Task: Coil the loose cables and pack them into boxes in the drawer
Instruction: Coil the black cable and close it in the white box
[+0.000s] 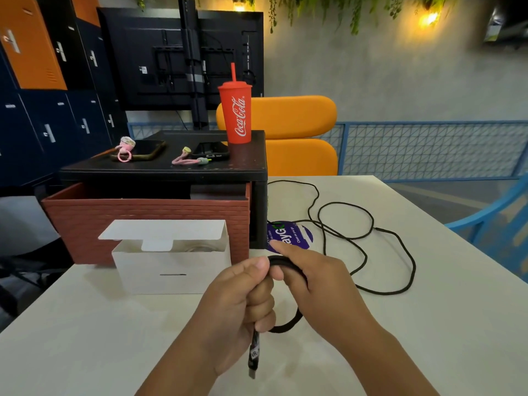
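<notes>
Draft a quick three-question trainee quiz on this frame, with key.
1. True or false: the white box has its flap open.
2. Which hand grips the black cable just above its dangling plug? A left hand; B right hand; C neither.
3. What stands on the right end of the black stand?
Key: 1 true; 2 A; 3 red Coca-Cola cup.

Head view, looking down, table (428,324) close
</notes>
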Action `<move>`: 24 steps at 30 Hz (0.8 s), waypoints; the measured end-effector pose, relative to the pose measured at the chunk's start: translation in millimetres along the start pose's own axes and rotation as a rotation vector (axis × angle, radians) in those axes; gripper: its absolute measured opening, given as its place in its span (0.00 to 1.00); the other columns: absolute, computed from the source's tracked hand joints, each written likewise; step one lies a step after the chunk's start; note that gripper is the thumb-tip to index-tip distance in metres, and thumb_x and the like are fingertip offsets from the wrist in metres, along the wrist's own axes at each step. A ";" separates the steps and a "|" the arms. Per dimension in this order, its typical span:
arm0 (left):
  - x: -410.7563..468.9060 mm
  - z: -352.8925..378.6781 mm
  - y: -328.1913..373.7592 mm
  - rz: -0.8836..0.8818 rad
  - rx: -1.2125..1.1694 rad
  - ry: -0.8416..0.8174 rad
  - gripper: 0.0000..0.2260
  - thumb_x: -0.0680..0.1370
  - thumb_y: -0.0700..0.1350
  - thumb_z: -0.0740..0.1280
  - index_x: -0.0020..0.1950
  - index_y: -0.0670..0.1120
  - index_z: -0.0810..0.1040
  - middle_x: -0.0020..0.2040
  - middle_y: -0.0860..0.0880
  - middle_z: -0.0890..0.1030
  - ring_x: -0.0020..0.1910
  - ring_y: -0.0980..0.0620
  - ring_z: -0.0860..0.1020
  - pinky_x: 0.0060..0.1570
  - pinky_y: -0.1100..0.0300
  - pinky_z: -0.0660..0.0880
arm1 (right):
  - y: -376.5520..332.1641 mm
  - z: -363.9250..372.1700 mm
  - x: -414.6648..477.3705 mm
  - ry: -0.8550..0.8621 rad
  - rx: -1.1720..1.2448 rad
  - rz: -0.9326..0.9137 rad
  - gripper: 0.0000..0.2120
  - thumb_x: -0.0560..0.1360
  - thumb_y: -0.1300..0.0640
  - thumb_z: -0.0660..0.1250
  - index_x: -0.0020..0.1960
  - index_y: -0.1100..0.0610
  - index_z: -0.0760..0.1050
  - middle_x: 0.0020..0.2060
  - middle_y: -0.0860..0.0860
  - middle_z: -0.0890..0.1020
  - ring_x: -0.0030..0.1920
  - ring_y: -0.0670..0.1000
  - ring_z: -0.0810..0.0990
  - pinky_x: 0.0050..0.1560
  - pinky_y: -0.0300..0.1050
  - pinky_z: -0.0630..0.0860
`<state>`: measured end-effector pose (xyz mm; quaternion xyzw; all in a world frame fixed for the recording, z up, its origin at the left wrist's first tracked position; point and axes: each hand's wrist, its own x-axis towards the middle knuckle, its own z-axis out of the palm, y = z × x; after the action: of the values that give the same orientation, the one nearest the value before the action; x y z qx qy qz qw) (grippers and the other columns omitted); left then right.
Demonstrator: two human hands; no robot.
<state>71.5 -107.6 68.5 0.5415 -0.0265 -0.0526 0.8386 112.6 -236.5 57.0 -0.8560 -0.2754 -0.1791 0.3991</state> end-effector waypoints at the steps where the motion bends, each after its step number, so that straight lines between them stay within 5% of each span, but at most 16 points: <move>1: 0.0 0.5 0.2 0.009 -0.006 0.011 0.11 0.69 0.48 0.62 0.33 0.42 0.77 0.23 0.54 0.56 0.19 0.59 0.54 0.19 0.66 0.58 | 1.1 0.5 -0.6 0.002 0.009 0.002 0.16 0.78 0.54 0.61 0.65 0.48 0.73 0.43 0.40 0.79 0.39 0.31 0.73 0.43 0.23 0.67; 4: 0.0 -1.6 1.5 0.006 -0.022 0.019 0.11 0.68 0.48 0.63 0.35 0.41 0.78 0.23 0.54 0.56 0.19 0.59 0.53 0.19 0.66 0.57 | -1.9 -0.4 -1.4 -0.048 0.028 -0.001 0.12 0.78 0.53 0.60 0.61 0.47 0.75 0.36 0.34 0.74 0.39 0.34 0.75 0.39 0.27 0.68; 9: -0.2 -8.6 5.1 -0.108 -0.047 -0.070 0.12 0.68 0.48 0.64 0.33 0.41 0.81 0.21 0.53 0.55 0.18 0.57 0.53 0.20 0.64 0.60 | -4.8 -3.4 -1.6 -0.120 -0.176 -0.009 0.11 0.81 0.52 0.52 0.57 0.53 0.72 0.33 0.46 0.71 0.31 0.44 0.67 0.32 0.36 0.62; 15: 1.0 -13.0 3.3 -0.141 -0.118 -0.135 0.10 0.67 0.47 0.66 0.33 0.41 0.81 0.20 0.54 0.57 0.16 0.59 0.55 0.19 0.64 0.62 | -1.4 -5.9 -2.5 -0.159 -0.148 -0.009 0.10 0.80 0.50 0.56 0.48 0.54 0.72 0.28 0.46 0.69 0.29 0.46 0.66 0.30 0.36 0.61; 19: 5.2 -16.2 1.8 -0.074 -0.336 -0.165 0.19 0.55 0.47 0.81 0.38 0.39 0.83 0.20 0.55 0.56 0.18 0.58 0.52 0.17 0.64 0.64 | 13.0 -14.0 -1.8 0.035 0.181 0.009 0.23 0.68 0.33 0.62 0.33 0.54 0.72 0.25 0.51 0.69 0.27 0.43 0.66 0.29 0.36 0.61; 22: 6.2 -23.3 5.8 -0.017 -0.468 -0.213 0.23 0.53 0.46 0.83 0.43 0.38 0.83 0.24 0.54 0.52 0.20 0.56 0.51 0.17 0.64 0.66 | 19.3 -23.6 0.8 0.199 0.298 0.084 0.23 0.67 0.38 0.64 0.32 0.59 0.75 0.23 0.46 0.69 0.26 0.41 0.67 0.29 0.30 0.63; 24: 11.2 -29.9 1.3 -0.022 -0.567 -0.333 0.23 0.62 0.46 0.79 0.52 0.36 0.81 0.25 0.53 0.56 0.22 0.55 0.54 0.22 0.63 0.69 | 21.7 -23.4 1.4 0.236 0.243 0.101 0.23 0.69 0.40 0.62 0.34 0.60 0.75 0.22 0.43 0.69 0.27 0.42 0.68 0.29 0.30 0.64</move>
<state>85.7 -81.4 57.2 0.2709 -0.1416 -0.1546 0.9395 125.0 -265.8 59.5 -0.7873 -0.2026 -0.2236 0.5377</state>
